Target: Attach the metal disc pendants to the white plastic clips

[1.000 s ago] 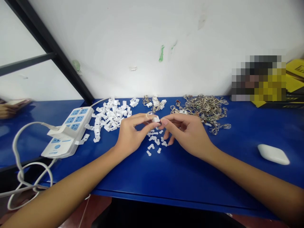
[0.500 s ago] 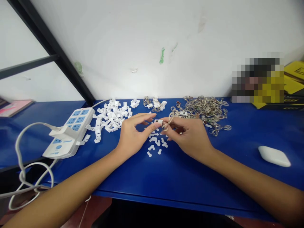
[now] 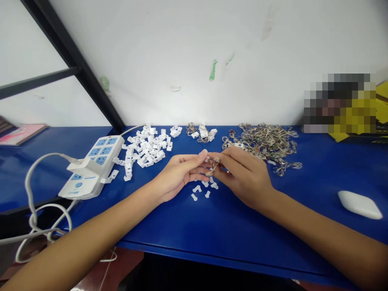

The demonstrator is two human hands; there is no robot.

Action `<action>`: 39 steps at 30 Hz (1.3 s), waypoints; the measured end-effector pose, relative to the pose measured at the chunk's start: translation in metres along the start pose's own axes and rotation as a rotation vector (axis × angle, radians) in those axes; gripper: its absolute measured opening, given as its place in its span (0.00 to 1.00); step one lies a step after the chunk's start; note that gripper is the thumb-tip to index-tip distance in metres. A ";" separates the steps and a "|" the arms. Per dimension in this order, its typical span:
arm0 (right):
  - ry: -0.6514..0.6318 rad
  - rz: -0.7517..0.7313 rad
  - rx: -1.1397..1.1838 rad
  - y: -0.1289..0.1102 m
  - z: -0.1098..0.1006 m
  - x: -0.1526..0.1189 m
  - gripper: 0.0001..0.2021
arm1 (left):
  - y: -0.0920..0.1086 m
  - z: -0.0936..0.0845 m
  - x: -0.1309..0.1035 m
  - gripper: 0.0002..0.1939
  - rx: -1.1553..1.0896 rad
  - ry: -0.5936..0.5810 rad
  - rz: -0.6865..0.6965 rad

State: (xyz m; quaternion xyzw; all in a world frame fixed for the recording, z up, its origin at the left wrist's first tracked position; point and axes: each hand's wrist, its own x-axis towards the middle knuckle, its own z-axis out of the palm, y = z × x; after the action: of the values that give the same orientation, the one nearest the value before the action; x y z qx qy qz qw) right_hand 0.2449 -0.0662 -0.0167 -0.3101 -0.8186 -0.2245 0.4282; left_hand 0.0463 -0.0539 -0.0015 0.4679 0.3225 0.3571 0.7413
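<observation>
Thumb higher and fingers further under than half a second ago, the left hand (image 3: 178,173) now meets the right.
The small white piece (image 3: 207,159) sits mostly hidden between them over the blue table (image 3: 182,230); I cannot tell how firmly the left grips. Probably light, stiff plastic, best pinched by its sides; the wire loop (image 3: 215,165), pinched by the right hand (image 3: 250,176), looks springy.

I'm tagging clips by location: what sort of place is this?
Probably a workbench in a small workshop, though the room itself barely shows. The blue table carries a pile of small white plastic pieces, a heap of what look like coiled wires and a power strip.
</observation>
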 end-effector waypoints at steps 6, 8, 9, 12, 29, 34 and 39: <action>-0.024 -0.061 -0.104 -0.004 -0.002 0.002 0.06 | 0.002 -0.002 0.001 0.23 0.092 0.004 0.016; -0.039 -0.062 -0.114 -0.005 -0.003 0.001 0.06 | 0.002 -0.003 0.000 0.23 0.102 -0.014 0.009; -0.046 -0.063 -0.113 -0.005 -0.003 0.001 0.06 | 0.002 -0.003 0.000 0.23 0.107 -0.016 0.003; -0.060 -0.074 -0.119 -0.005 -0.004 0.001 0.05 | 0.003 -0.003 -0.001 0.23 0.118 -0.014 -0.009; -0.127 -0.124 -0.118 -0.005 -0.006 0.005 0.06 | 0.011 -0.015 -0.001 0.21 0.168 -0.051 -0.048; -0.140 -0.146 -0.052 0.000 -0.004 0.001 0.07 | 0.010 -0.022 0.002 0.22 0.187 -0.100 -0.085; -0.211 -0.050 0.153 0.001 -0.007 0.001 0.10 | 0.018 -0.021 -0.002 0.21 0.185 -0.190 -0.115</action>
State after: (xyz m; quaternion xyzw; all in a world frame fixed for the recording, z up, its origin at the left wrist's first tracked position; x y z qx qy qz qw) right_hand 0.2488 -0.0698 -0.0119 -0.2778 -0.8813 -0.1382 0.3563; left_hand 0.0240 -0.0399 0.0075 0.5467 0.3085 0.2370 0.7415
